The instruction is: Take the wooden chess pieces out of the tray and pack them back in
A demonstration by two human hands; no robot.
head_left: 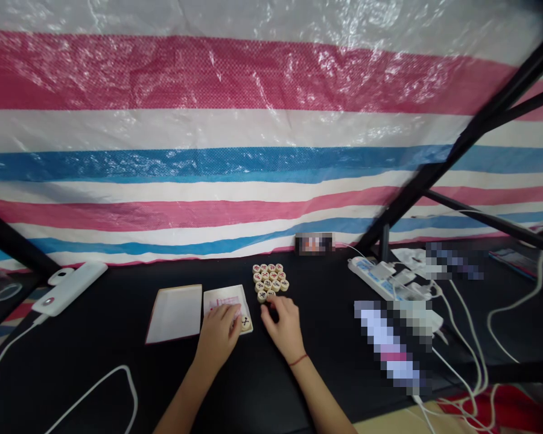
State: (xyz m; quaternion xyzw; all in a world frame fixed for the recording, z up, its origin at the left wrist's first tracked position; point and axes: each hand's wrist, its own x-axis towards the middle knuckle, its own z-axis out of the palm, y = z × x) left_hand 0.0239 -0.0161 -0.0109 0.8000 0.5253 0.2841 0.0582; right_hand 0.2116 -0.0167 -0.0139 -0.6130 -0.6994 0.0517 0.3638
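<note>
Round cream-coloured wooden Chinese chess pieces (269,281), engraved with dark characters, lying flat in a tight cluster on a black tabletop (95,355), just above the right hand (285,330). Right fingers (271,306) curled downward, tips at the cluster's lower edge; impossible to tell whether gripping a piece or only touching one. Left hand (219,337) lying across a shallow white rectangular tray (243,301) just left of the cluster. Left fingers (226,313) stretched out and loose, unclenched, over a pink-lined paper sheet (219,301) in the tray. One more wooden piece (245,323) in the tray's near right corner, just beside those fingertips. Thin red cord (298,360) around the right wrist.

Farther left, a second white rectangular tray (174,313) with a pink rim, then a white oblong power bank (67,289) trailing a white cable (9,355). To the right, a white power strip (380,278) crowded with plugs, a pixelated, unreadable object (387,343), and looping white cords (470,355). Behind everything, a crinkled plastic tarpaulin (208,132) in pink, white and blue stripes, crossed by black metal frame bars (452,144).
</note>
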